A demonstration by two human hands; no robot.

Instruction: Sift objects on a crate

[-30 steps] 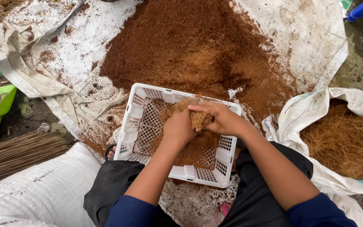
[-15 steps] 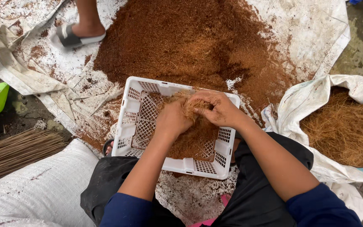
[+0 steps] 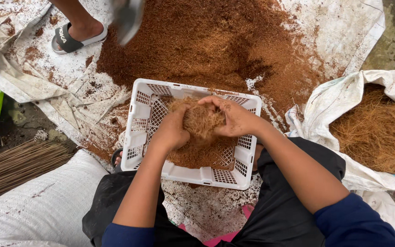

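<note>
Both hands cupped round one clump of coir fibre (image 3: 200, 122): left hand (image 3: 172, 130) pressing its left side, right hand (image 3: 233, 118) curled over top and right, clump squeezed between palms. Clump sits above the middle of a white perforated basket (image 3: 139, 121), loose fibre lying on the basket floor under it. Basket rests between the person's knees, near rim touching black trousers (image 3: 293, 201). Far rim butts the big brown husk pile (image 3: 206, 41) on the white sheet (image 3: 344, 27). Right, just beside: open sack of pale fibre (image 3: 380, 132). Left: filled white sack (image 3: 42, 201), stick bundle (image 3: 14, 164). Top left, another person's sandalled foot (image 3: 76, 34) on the sheet, well apart.
</note>
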